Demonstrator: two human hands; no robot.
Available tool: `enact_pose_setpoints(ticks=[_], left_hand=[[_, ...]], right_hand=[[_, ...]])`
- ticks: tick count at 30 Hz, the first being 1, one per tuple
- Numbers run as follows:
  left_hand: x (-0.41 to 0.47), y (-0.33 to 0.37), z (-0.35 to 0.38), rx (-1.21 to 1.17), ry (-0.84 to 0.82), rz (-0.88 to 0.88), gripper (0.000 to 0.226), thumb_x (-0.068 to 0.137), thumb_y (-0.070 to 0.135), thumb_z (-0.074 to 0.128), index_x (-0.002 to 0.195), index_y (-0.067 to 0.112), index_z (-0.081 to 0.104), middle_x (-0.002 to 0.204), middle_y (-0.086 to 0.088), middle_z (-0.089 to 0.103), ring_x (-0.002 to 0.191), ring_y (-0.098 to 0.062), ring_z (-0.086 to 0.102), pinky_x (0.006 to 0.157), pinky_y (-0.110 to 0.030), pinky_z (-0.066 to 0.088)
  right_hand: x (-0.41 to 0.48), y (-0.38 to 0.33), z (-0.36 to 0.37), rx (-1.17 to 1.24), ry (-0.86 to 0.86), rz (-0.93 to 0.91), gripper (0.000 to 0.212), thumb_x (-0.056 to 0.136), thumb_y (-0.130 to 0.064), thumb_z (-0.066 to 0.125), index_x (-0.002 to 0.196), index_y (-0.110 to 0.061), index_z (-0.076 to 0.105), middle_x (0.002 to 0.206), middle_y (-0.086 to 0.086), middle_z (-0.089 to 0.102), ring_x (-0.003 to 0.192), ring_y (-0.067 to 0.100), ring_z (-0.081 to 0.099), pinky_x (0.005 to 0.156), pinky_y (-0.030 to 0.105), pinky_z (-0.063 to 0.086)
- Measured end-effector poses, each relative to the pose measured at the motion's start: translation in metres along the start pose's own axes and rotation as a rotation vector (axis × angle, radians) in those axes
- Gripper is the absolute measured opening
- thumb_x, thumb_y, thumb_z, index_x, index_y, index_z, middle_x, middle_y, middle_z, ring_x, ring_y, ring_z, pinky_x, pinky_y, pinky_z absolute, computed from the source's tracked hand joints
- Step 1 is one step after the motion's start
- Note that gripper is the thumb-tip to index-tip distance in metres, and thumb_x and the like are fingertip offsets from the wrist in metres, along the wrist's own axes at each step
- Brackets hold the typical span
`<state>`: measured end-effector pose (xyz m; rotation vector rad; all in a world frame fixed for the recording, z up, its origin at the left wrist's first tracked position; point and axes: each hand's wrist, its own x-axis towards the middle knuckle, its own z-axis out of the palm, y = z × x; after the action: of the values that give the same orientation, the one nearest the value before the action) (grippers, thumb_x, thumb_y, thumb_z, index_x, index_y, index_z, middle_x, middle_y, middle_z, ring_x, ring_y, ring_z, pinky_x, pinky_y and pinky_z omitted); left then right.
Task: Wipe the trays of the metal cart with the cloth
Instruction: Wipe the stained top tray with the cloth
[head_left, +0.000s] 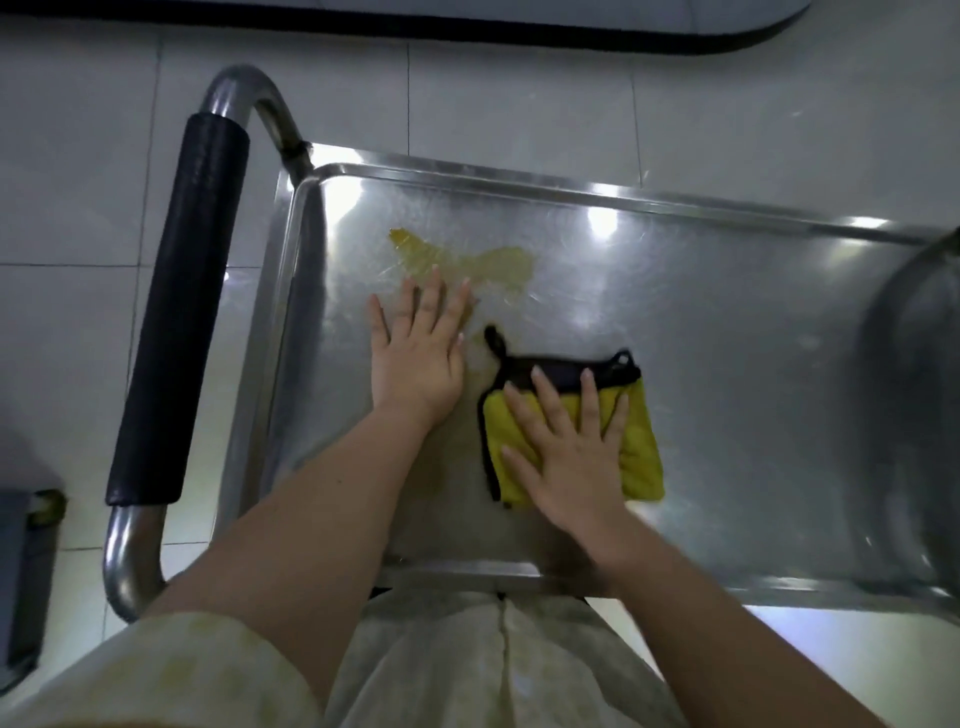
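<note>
Head view: 1 cart tray (727, 338) in sight, 1 yellow cloth (641, 457) w/ black trim lying on it front-centre, 1 yellowish spill (467, 260) toward the far left, 2 hands. The left hand (418, 358) lies flat on bare metal, fingers straight & spread, just left of the cloth, fingertips at the spill's near edge; the right hand (566, 457) is also flat w/ fingers spread, pressing on the cloth & hiding much of its left half. Around: 1 black-padded handle (182, 312) at the tray's left end, pale floor tiles (519, 104) beyond.
</note>
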<state>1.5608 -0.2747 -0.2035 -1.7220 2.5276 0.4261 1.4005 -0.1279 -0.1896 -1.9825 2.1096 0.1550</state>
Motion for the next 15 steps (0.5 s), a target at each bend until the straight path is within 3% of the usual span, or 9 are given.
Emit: enact_pose_setpoints(ticks=[4,8,11,15], left_hand=[[0.0,0.003,-0.002,0.011,-0.026,-0.062,0.058,0.102,0.043,0.014,0.156,0.035,-0.002,0.165,0.003,-0.007,0.151,-0.026,-0.011,0.117,-0.059,-0.01],[0.003,0.003,0.0,0.025,-0.041,-0.056,0.058,0.1,0.048,0.008,0.155,0.038,-0.008,0.164,0.004,-0.011,0.15,-0.027,-0.012,0.116,-0.059,-0.01],[0.004,0.003,0.001,0.03,-0.046,-0.056,0.058,0.1,0.049,0.006,0.155,0.038,-0.008,0.164,0.004,-0.012,0.15,-0.026,-0.013,0.116,-0.06,-0.01],[0.005,0.006,-0.001,0.038,-0.059,-0.056,0.058,0.1,0.046,0.009,0.155,0.036,-0.008,0.164,0.004,-0.014,0.15,-0.026,-0.014,0.116,-0.06,-0.01]], right_hand=[[0.132,0.022,-0.032,0.034,-0.02,0.174,0.066,0.09,-0.073,0.016,0.151,-0.052,0.001,0.164,-0.013,-0.001,0.149,0.037,-0.011,0.112,0.068,-0.011],[0.204,0.027,-0.05,0.039,-0.057,0.224,0.067,0.091,-0.073,0.015,0.151,-0.05,-0.006,0.164,-0.013,-0.009,0.148,0.038,-0.014,0.11,0.069,-0.012],[0.19,0.025,-0.046,0.008,-0.034,0.174,0.069,0.091,-0.072,0.017,0.153,-0.048,-0.001,0.165,-0.011,-0.002,0.149,0.038,-0.009,0.113,0.067,-0.009],[0.111,0.021,-0.027,-0.009,0.031,-0.023,0.068,0.091,-0.069,0.028,0.153,-0.045,0.017,0.163,-0.009,0.016,0.15,0.038,0.006,0.115,0.066,0.004]])
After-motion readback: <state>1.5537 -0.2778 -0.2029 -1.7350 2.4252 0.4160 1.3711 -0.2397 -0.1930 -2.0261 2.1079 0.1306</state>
